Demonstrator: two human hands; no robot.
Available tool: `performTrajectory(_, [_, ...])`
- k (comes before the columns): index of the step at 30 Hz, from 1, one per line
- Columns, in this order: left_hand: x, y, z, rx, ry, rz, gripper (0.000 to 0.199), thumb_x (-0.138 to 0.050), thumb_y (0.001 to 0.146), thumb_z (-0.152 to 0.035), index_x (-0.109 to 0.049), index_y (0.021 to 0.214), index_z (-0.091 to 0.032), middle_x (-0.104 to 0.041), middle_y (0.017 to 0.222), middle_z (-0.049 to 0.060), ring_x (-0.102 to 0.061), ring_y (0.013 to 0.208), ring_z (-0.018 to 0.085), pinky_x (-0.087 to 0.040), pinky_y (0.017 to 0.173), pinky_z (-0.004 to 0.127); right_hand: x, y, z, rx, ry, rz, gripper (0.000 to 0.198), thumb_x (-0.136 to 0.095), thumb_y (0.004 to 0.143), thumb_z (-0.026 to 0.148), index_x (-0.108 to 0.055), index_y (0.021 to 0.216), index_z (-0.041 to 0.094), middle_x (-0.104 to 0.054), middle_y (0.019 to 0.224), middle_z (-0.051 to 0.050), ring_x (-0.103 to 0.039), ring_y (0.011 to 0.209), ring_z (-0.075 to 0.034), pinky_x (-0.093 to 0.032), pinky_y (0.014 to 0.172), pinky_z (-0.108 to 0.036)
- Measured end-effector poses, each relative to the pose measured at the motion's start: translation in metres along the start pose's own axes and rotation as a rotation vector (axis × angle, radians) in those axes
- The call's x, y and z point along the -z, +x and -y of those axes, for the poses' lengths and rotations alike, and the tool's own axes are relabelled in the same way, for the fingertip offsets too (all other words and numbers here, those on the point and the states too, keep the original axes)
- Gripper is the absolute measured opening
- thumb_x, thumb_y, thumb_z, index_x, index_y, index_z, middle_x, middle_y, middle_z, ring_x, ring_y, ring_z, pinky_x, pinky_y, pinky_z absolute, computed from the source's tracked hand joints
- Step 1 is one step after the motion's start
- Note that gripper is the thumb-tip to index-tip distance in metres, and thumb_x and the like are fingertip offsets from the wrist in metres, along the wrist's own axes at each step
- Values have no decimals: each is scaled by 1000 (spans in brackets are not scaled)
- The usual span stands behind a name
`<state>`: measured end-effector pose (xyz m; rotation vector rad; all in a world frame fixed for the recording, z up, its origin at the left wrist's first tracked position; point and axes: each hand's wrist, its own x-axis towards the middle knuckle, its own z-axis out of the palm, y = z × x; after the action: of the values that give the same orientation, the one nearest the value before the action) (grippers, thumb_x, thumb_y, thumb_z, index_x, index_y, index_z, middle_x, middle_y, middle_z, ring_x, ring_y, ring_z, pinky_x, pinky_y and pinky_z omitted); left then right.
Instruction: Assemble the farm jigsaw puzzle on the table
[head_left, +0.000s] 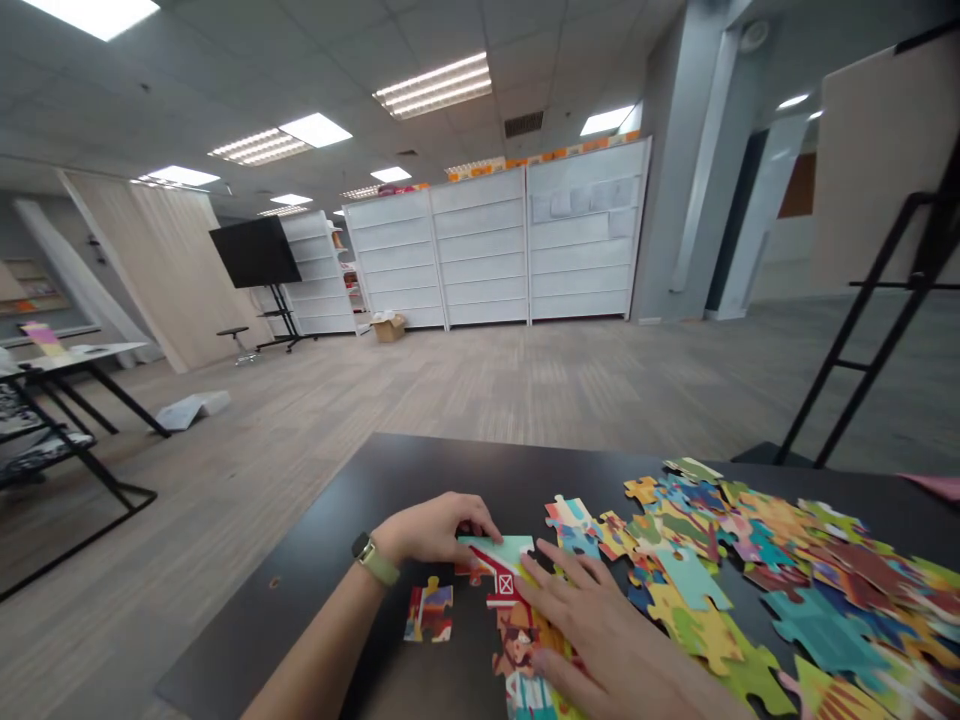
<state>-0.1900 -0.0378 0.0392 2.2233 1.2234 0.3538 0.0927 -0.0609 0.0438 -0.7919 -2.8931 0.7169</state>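
Observation:
Several joined jigsaw puzzle pieces [517, 640] lie in a strip on the dark table, showing a red barn and a figure in a hat. At the strip's top left corner, my left hand [439, 530] has its fingers curled and its thumb on a pale green and red barn piece [510, 550]. My right hand [592, 610] rests flat across the strip's right side with fingers spread, covering part of it. Left of the strip lies a loose puzzle piece [430, 612] in blue and orange. A small red piece [472, 572] is partly hidden below my left hand.
A heap of loose colourful puzzle pieces [757, 560] spreads over the right side of the black table [352, 500]. Beyond the table are a carpeted floor, a black stand [847, 360] at right and another desk [82, 355] at left. White shelving [480, 250] stands at the back.

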Motion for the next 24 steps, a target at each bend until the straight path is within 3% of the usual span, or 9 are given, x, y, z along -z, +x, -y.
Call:
performTrajectory(3, [-5, 2, -7, 4, 32, -27, 26, -82, 76, -27, -77, 102, -25, -63, 103, 3, -61, 86, 17, -48, 80, 26, 1, -2, 3, 2, 10, 28, 60, -40, 101, 55, -37, 156, 31, -34, 163, -4, -18, 153, -38, -18, 120, -68])
performTrajectory(7, [-16, 4, -19, 7, 100, -64, 35, -88, 69, -37, -73, 98, -23, -60, 102, 2, -60, 88, 18, -47, 81, 28, -3, -5, -8, -7, -3, -3, 60, -44, 100, 54, -34, 156, 35, -28, 165, -4, -14, 154, -38, -17, 120, -69])
performTrajectory(10, [-23, 5, -28, 24, 161, -92, 42, -89, 66, -45, -70, 97, -23, -58, 105, 2, -60, 93, 21, -48, 84, 29, -8, -4, -30, -74, -12, -201, 57, -39, 101, 31, -32, 158, 28, -25, 166, -6, -20, 154, -30, -23, 122, -62])
performTrajectory(13, [-27, 7, -35, -20, 203, -104, 47, -88, 66, -54, -70, 97, -23, -58, 107, 4, -58, 97, 23, -47, 87, 32, -10, -2, -47, -116, -18, -444, 62, -35, 93, 12, -43, 153, 21, -42, 159, -9, -35, 148, -25, -30, 122, -56])
performTrajectory(15, [-29, 8, -40, -55, 217, -98, 50, -88, 66, -56, -69, 99, -24, -58, 108, 5, -57, 99, 24, -46, 88, 33, -11, -1, -50, -81, -19, -509, 60, -38, 87, 7, -55, 144, 20, -53, 150, -9, -44, 142, -25, -33, 121, -55])
performTrajectory(18, [-31, 11, -44, -70, 213, -83, 51, -89, 66, -54, -68, 101, -24, -58, 111, 5, -56, 100, 25, -46, 90, 34, -13, -1, -44, -20, -13, -502, 53, -41, 83, 5, -65, 129, 20, -61, 140, -11, -53, 133, -26, -39, 117, -55])
performTrajectory(24, [-31, 10, -41, -54, 220, -63, 50, -89, 68, -49, -66, 105, -24, -57, 112, 5, -55, 101, 25, -45, 92, 35, -14, -1, -30, 25, 18, -418, 43, -41, 87, 4, -69, 117, 17, -66, 126, -12, -58, 123, -25, -48, 108, -46])
